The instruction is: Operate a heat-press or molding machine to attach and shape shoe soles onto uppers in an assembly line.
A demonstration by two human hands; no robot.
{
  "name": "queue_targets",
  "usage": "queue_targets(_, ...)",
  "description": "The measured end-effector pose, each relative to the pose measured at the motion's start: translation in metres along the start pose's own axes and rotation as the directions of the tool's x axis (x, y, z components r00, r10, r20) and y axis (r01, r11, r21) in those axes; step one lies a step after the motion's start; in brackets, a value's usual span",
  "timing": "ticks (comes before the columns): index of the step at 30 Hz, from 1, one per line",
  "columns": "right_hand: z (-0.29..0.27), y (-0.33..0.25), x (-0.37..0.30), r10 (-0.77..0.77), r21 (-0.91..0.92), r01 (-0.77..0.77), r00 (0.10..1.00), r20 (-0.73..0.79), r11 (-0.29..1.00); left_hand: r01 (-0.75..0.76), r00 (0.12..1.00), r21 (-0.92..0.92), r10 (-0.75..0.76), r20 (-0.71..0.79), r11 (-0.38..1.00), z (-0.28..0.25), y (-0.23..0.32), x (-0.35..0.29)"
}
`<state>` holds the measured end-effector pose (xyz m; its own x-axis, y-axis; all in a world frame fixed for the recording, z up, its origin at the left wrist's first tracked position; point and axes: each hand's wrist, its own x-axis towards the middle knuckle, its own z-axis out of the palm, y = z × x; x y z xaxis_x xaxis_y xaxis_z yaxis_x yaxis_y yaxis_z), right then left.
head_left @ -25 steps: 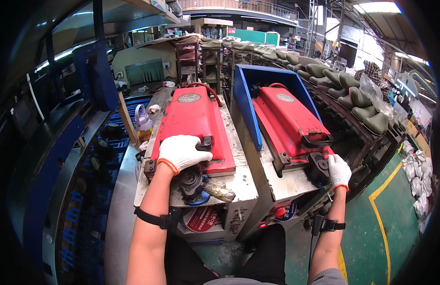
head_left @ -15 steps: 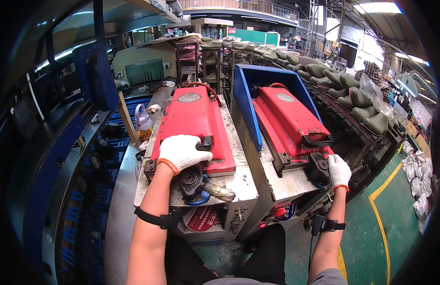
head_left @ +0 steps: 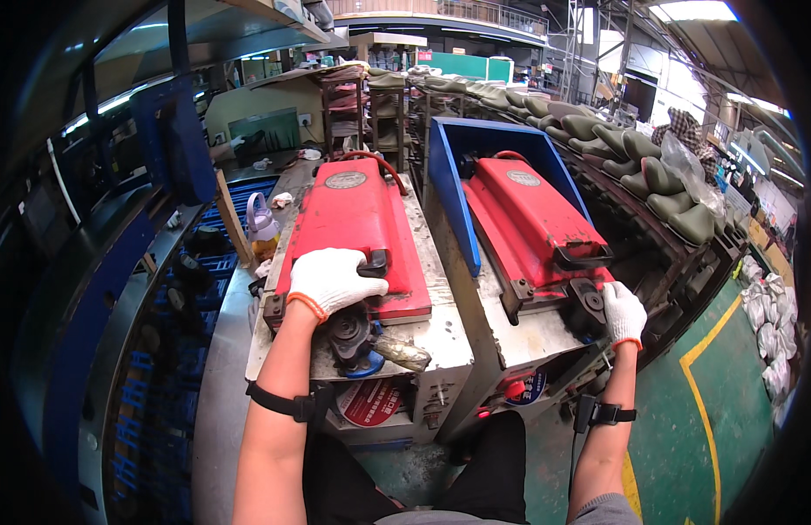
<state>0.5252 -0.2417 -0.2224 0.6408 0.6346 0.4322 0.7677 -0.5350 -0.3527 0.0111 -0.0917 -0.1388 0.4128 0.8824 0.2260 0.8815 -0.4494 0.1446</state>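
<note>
My left hand, in a white knit glove with an orange cuff, lies over the front of the left red machine cover. Its fingers close round the black handle there. Just below that wrist is a black round knob above a blue base. At the right machine, my right hand, gloved alike, is closed at the near right corner of the second red cover. Its fingers press beside another black knob; what they grip is hidden. That cover's black handle is untouched. Both covers are down.
A blue guard surrounds the right machine's back and left side. Olive-green boots lie along a rack behind it. Blue racking stands left, near a lilac-handled jug. A red button sits on the right machine's front.
Both hands hold nearly the same places; the whole view has shifted very slightly. At the far left, a dark shape now shows in front of the green panel.
</note>
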Motion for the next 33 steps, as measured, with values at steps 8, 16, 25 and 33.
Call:
queue_targets(8, -0.015, 0.008, 0.003, -0.117, 0.141, 0.102, 0.988, 0.103, 0.985, 0.001, 1.0, 0.001, -0.001, -0.008, 1.0, -0.002, 0.003, 0.0)
queue_targets(16, -0.012, 0.009, -0.002, -0.077, 0.068, 0.073, 0.995, 0.058, 0.995, 0.042, 0.998, -0.013, -0.041, 0.036, 0.999, -0.008, 0.009, -0.004)
queue_targets(25, -0.025, -0.021, -0.03, 0.061, -0.046, -0.061, 0.998, -0.008, 0.997, 0.05, 0.985, -0.224, -0.085, -0.15, 0.973, 0.002, 0.01, -0.009)
queue_targets(33, -0.046, -0.031, -0.098, -0.127, 0.015, 0.127, 0.988, 0.09, 0.992, -0.614, 0.76, -0.21, 0.497, -0.42, 0.761, 0.006, 0.132, 0.007)
